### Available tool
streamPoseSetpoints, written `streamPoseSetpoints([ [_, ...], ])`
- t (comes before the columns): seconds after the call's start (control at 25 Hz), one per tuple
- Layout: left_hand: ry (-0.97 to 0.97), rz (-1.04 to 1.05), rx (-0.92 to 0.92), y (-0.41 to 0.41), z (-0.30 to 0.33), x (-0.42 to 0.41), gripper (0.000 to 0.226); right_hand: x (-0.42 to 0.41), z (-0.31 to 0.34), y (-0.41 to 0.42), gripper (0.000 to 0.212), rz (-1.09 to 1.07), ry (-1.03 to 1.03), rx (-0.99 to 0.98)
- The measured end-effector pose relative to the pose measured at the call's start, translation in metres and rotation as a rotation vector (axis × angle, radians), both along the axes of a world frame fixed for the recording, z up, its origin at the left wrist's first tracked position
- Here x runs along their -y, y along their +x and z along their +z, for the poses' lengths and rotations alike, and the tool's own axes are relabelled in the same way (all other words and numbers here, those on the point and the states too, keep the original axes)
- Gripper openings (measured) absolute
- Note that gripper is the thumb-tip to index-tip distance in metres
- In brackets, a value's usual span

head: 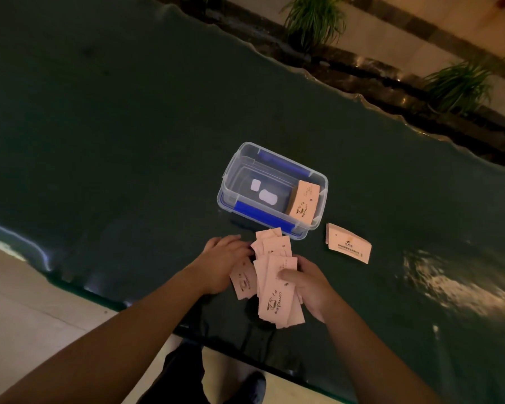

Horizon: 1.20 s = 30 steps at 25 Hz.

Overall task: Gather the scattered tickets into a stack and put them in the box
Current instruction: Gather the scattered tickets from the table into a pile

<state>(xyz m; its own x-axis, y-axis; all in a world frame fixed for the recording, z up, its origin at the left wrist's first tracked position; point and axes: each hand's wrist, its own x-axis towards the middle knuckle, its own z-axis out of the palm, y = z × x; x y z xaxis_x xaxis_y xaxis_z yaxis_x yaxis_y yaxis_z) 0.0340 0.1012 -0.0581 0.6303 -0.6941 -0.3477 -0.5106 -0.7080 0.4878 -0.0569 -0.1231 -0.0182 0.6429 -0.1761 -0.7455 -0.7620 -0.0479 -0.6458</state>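
Note:
A loose bunch of pale pink tickets (pixel 277 293) with a coffee-cup print lies fanned near the table's front edge. My right hand (pixel 309 284) grips this bunch from the right, thumb on top. My left hand (pixel 225 262) rests flat on the table at the bunch's left, fingers touching other tickets (pixel 271 243). One ticket (pixel 243 282) lies beside my left wrist. The clear plastic box (pixel 236 161) with blue latches stands open just beyond, holding a ticket stack (pixel 302 202) at its right end. Another stack (pixel 349 247) lies on the table right of the box.
The dark green glossy table (pixel 129 141) has a wavy far edge and a front edge close to my body. Potted plants (pixel 315 21) stand on the floor beyond it. My legs and a shoe (pixel 254 386) show below the table's front edge.

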Motion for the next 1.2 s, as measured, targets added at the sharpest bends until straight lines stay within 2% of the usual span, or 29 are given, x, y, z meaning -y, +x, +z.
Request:
streamPoseSetpoints([
  [0.04, -0.025, 0.081, 0.006, -0.001, -0.002, 0.000, 0.075, 0.002, 0.003, 0.002, 0.038, 0.028, -0.020, 0.004],
  [0.12, -0.098, 0.416, -0.063, -0.009, -0.002, -0.002, 0.069, 0.001, 0.005, 0.009, 0.040, 0.086, -0.046, 0.010],
  [0.24, -0.257, 0.942, -0.434, -0.031, 0.002, -0.001, 0.062, -0.013, 0.000, 0.019, 0.038, 0.117, -0.050, -0.009],
  [0.36, -0.419, 1.196, -0.674, -0.046, 0.009, 0.005, 0.066, -0.032, -0.012, 0.022, 0.029, 0.038, -0.083, -0.053],
  [0.48, -0.588, 1.449, -0.783, -0.048, 0.023, 0.019, 0.058, -0.045, -0.021, 0.020, 0.026, -0.081, -0.128, -0.080],
  [0.56, -0.631, 1.561, -0.847, -0.046, 0.028, 0.029, 0.050, -0.052, -0.023, 0.021, 0.025, -0.111, -0.165, -0.079],
  [0.68, -0.614, 1.527, -0.847, -0.043, 0.039, 0.035, 0.048, -0.062, -0.024, 0.026, 0.025, -0.106, -0.209, -0.065],
  [0.76, -0.588, 1.323, -0.820, -0.041, 0.045, 0.037, 0.058, -0.068, -0.025, 0.028, 0.028, -0.078, -0.251, -0.065],
  [0.8, -0.547, 1.242, -0.844, -0.040, 0.046, 0.039, 0.054, -0.071, -0.025, 0.029, 0.030, -0.064, -0.272, -0.067],
  [0.88, -0.537, 1.191, -0.884, -0.030, 0.045, 0.041, 0.034, -0.072, -0.029, 0.029, 0.030, -0.090, -0.279, -0.066],
  [1.0, -0.474, 1.300, -0.994, -0.015, 0.045, 0.042, 0.015, -0.067, -0.029, 0.031, 0.027, -0.201, -0.208, -0.091],
  [1.2, -0.322, 1.097, -1.109, 0.001, 0.044, 0.036, 0.038, -0.072, -0.029, 0.032, 0.052, -0.347, 0.078, -0.113],
])
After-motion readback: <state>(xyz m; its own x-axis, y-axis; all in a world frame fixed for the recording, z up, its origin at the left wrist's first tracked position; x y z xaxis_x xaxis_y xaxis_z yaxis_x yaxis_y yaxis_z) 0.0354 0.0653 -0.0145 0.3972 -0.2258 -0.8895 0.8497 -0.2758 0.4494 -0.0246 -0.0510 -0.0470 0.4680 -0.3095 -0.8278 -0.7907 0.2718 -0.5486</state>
